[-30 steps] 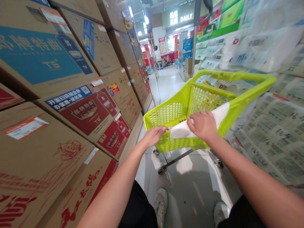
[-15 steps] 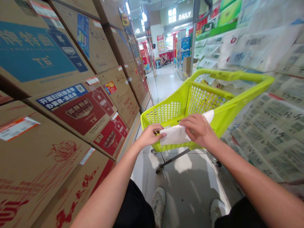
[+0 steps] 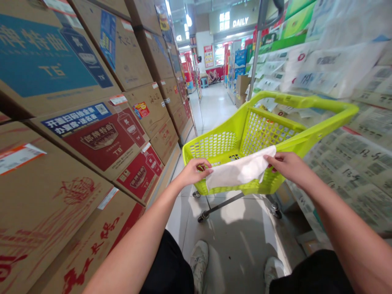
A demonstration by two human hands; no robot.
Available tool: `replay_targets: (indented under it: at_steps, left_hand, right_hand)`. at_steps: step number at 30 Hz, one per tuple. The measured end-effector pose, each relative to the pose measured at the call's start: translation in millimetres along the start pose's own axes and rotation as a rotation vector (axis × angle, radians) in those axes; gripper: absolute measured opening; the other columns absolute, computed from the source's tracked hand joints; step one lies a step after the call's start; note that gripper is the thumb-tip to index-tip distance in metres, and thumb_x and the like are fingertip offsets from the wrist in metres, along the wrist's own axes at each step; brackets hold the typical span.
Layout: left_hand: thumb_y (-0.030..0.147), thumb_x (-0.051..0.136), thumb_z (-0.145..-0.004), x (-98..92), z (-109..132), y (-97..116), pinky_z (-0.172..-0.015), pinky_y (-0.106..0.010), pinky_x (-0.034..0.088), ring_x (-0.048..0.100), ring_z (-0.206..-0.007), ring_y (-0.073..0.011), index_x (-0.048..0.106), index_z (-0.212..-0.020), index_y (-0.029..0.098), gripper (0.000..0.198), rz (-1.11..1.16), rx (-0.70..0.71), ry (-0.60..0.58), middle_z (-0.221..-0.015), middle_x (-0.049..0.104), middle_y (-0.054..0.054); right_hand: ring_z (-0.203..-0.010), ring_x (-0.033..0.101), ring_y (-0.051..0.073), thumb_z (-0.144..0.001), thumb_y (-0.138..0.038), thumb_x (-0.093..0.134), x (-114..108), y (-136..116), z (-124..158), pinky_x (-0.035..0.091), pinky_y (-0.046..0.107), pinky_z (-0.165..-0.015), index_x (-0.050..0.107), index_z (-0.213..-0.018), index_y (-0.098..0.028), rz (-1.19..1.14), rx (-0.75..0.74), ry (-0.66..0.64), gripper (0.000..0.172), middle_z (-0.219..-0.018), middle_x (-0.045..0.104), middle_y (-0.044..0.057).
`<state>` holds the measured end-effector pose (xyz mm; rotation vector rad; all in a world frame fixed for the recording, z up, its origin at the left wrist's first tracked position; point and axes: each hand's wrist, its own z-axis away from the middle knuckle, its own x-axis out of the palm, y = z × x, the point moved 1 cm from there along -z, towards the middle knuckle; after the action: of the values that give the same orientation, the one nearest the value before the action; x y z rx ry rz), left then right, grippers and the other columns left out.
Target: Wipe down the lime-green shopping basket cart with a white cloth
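Note:
A yellow-green shopping cart (image 3: 214,148) stands in front of me, turned side-on, with its handle toward the right. Draped along its near rim is a white cloth (image 3: 237,169), stretched between my hands. At the cloth's left end, my left hand (image 3: 196,171) pinches it between thumb and fingers beside the cart's front corner. My right hand (image 3: 283,163) grips the cloth's other end close to the handle side. The cloth's lower edge hangs over the cart's outer side. A small dark-and-white patterned spot shows on the basket floor.
Stacked cardboard cartons (image 3: 101,139) line the left side. On the right rise piles of white plastic-wrapped packs (image 3: 352,163). A grey metal post (image 3: 255,57) stands behind the cart. The tiled aisle (image 3: 214,98) leads back to more shelves and a blue stool (image 3: 204,82).
My right hand has moved right along the cloth, from its middle to its right end, so more of the cloth shows. My left hand stays at the left end.

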<state>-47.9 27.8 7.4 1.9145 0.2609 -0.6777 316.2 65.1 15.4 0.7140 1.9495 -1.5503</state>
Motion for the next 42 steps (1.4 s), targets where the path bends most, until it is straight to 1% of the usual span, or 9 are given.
replay_targets:
  at_steps: [6,9,12,16,21,25,28,36,42]
  left_hand:
    - [0.040,0.077,-0.084,-1.8,0.1,6.6,-0.075,-0.028,0.051,0.069,-0.088,-0.0170,0.062,-0.069,0.016,0.032,0.110,0.049,-0.059,-0.094,0.074,-0.009]
    - [0.042,0.080,-0.081,-3.0,0.2,6.6,-0.074,-0.027,0.050,0.066,-0.082,-0.0154,0.062,-0.070,0.016,0.033,0.117,0.033,-0.060,-0.087,0.071,-0.006]
    - [0.046,0.081,-0.079,-1.6,-0.8,3.3,-0.069,-0.026,0.049,0.061,-0.075,-0.0139,0.063,-0.078,0.017,0.034,0.101,-0.015,0.026,-0.079,0.066,-0.002]
    - [0.050,0.063,-0.094,3.9,-1.5,-0.4,-0.069,-0.026,0.047,0.061,-0.079,-0.0161,0.066,-0.091,0.018,0.033,-0.011,-0.007,0.083,-0.085,0.067,-0.003]
    - [0.052,0.043,-0.106,3.6,0.9,-3.3,-0.089,-0.033,0.050,0.068,-0.093,-0.0199,0.069,-0.105,0.021,0.040,-0.244,0.025,-0.082,-0.101,0.074,-0.004]
    - [0.057,0.037,-0.106,-1.2,0.4,-7.6,-0.085,-0.034,0.052,0.070,-0.092,-0.0227,0.070,-0.096,0.021,0.050,-0.350,-0.035,-0.107,-0.099,0.077,-0.006]
    - [0.060,0.033,-0.106,0.1,-0.8,-5.8,-0.086,-0.034,0.052,0.071,-0.095,-0.0239,0.071,-0.095,0.022,0.055,-0.387,-0.080,-0.094,-0.102,0.078,-0.006]
    - [0.060,0.034,-0.106,0.8,0.4,-3.5,-0.080,-0.033,0.050,0.070,-0.087,-0.0227,0.067,-0.085,0.022,0.055,-0.397,-0.064,-0.091,-0.092,0.076,-0.004]
    - [0.059,0.034,-0.106,-1.2,2.0,-7.5,-0.078,-0.032,0.051,0.071,-0.089,-0.0227,0.072,-0.090,0.022,0.055,-0.355,-0.095,-0.097,-0.097,0.079,-0.005]
  right_hand:
    - [-0.057,0.050,0.017,-0.093,-0.057,0.059,-16.3,-39.1,15.9,0.035,0.032,-0.059,0.056,-0.067,-0.023,0.025,-0.084,0.449,0.043,-0.060,0.057,0.001]
    - [-0.073,0.060,0.023,-0.095,-0.054,0.059,-14.5,-49.2,15.8,0.041,0.036,-0.071,0.069,-0.098,-0.020,0.132,-0.141,0.490,0.035,-0.086,0.070,0.008]
    - [-0.107,0.061,0.035,-0.098,-0.050,0.055,-1.8,-60.2,18.2,0.041,0.046,-0.089,0.063,-0.134,-0.018,0.319,-0.231,0.588,0.049,-0.120,0.069,0.018]
    - [-0.125,0.053,0.036,-0.102,-0.040,0.050,39.0,-83.6,31.1,0.036,0.048,-0.102,0.063,-0.138,-0.018,0.439,-0.567,0.368,0.044,-0.136,0.063,0.019]
    - [-0.105,0.059,0.029,-0.104,-0.050,0.048,77.2,-93.3,33.7,0.033,0.041,-0.097,0.071,-0.121,-0.020,0.545,-0.752,-0.003,0.041,-0.108,0.073,0.012]
    - [-0.090,0.059,0.027,-0.109,-0.046,0.035,50.0,-72.2,7.4,0.030,0.040,-0.085,0.073,-0.085,-0.019,0.684,-0.524,0.110,0.053,-0.087,0.074,0.012]
    - [-0.088,0.058,0.028,-0.109,-0.042,0.035,31.6,-61.4,-3.6,0.028,0.042,-0.084,0.074,-0.081,-0.017,0.747,-0.403,0.232,0.054,-0.087,0.075,0.014]
    - [-0.100,0.058,0.030,-0.105,-0.057,0.048,86.8,-95.5,27.9,0.028,0.041,-0.085,0.074,-0.102,-0.020,0.685,-0.690,0.109,0.045,-0.100,0.075,0.013]
    - [-0.089,0.058,0.028,-0.098,-0.066,0.058,46.8,-62.4,6.3,0.026,0.039,-0.078,0.071,-0.084,-0.019,0.770,-0.581,0.154,0.051,-0.086,0.076,0.012]
